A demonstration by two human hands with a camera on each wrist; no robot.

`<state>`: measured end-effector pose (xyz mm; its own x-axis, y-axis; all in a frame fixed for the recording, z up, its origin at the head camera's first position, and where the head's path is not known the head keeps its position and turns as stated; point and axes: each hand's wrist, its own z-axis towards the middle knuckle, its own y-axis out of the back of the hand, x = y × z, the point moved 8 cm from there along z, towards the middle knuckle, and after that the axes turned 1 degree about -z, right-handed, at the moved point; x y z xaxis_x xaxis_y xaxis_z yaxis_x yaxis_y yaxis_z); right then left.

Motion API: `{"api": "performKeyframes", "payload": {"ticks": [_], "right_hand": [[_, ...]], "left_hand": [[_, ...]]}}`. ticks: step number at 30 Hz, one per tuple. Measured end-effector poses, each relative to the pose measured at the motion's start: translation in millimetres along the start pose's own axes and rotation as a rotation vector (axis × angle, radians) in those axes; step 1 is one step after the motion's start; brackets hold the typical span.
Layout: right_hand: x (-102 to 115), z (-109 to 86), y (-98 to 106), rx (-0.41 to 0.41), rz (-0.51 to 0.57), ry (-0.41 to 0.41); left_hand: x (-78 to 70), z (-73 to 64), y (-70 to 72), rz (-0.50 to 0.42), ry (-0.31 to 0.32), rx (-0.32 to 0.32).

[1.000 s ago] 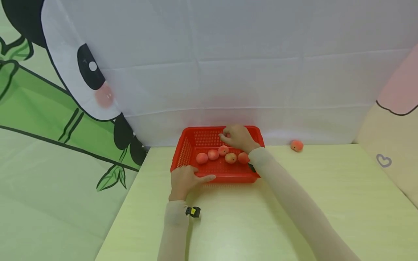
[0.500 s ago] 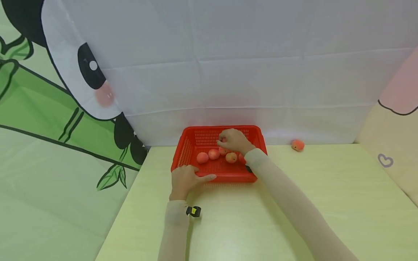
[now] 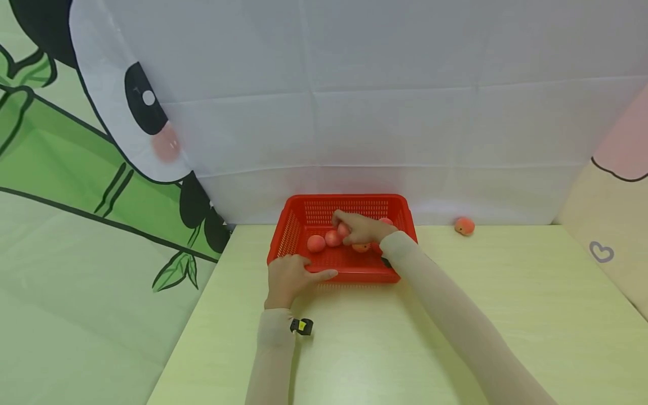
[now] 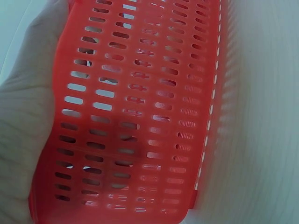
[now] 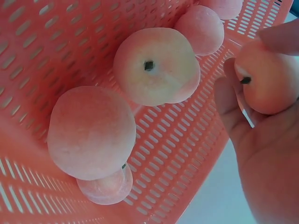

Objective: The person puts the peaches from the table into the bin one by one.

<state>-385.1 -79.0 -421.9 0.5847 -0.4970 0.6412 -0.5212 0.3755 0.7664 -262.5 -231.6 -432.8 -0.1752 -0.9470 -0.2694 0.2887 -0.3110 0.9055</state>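
A red plastic basket (image 3: 349, 277) with slotted walls stands on the table, and several pinkish peaches (image 3: 316, 243) lie inside it. At its near left corner my left hand (image 3: 287, 279) grips the rim, the thumb stretched along the front edge. The left wrist view shows that hand beside the slotted basket wall (image 4: 135, 112); its fingertips are hidden. Over the inside of the basket, my right hand (image 3: 361, 228) holds a peach (image 5: 268, 79) between thumb and fingers. A yellowish peach (image 5: 149, 65) lies below in the right wrist view, partly covered by the hand in the head view.
One peach (image 3: 464, 226) lies outside the basket, on the back of the pale wooden table (image 3: 506, 292), to the right. A white printed cloth (image 3: 385, 112) hangs right behind the basket and continues down the left side.
My right hand has gone a little lower inside the basket and turned, with its fingers now pointing more to the left. A peach shows behind its wrist. My left hand stays on the rim.
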Motion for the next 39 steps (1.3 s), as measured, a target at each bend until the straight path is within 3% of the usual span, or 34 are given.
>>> {"api": "performKeyframes", "payload": {"ticks": [4,16,26,39], "right_hand": [[-2,0.4,-3,0.028,0.016,-0.011],[-5,0.0,-11,0.065,-0.106,-0.021],[-4,-6.7,-15,0.09,-0.019,-0.107],[-5,-10.1,-16,0.089,-0.063,-0.156]], "left_hand": [[-0.4,0.0,0.2,-0.007,-0.002,-0.006],[0.6,-0.5,-1.3,-0.004,0.017,0.028],[0.4,-0.6,-0.2,-0.001,0.017,0.032],[1.4,0.1,-0.7,0.001,0.017,0.026]]}}
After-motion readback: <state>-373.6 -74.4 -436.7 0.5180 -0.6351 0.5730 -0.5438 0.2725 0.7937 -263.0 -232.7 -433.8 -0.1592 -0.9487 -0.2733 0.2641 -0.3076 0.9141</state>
